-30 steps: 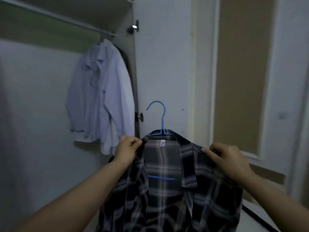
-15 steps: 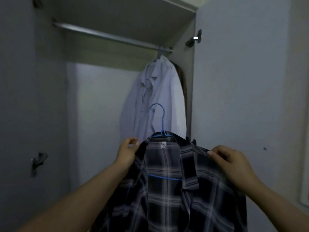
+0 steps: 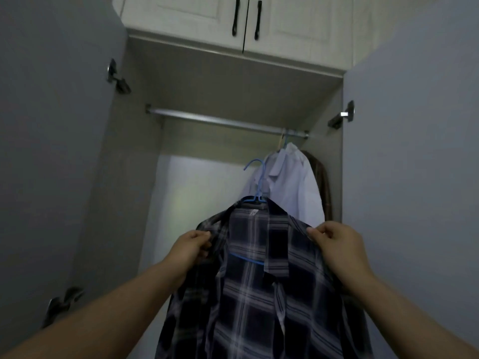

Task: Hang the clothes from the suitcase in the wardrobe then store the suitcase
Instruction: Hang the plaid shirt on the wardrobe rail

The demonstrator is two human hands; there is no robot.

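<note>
Gripping plaid shirt (image 3: 261, 294) shoulders, left hand (image 3: 190, 251), right hand (image 3: 337, 251); blue hanger (image 3: 255, 182) below rail (image 3: 220, 120).

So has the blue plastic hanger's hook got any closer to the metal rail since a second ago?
Cannot tell: the camera tilted up. The blue plastic hanger still hangs below the metal rail.

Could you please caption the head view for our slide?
Both hands, left hand and right hand, hold a plaid shirt on a blue hanger below the wardrobe rail.

- Two upper cabinet doors (image 3: 207, 11) above, each bearing a dark handle (image 3: 235, 18).
- Metal hinges (image 3: 116, 80) on the side panels.
</note>
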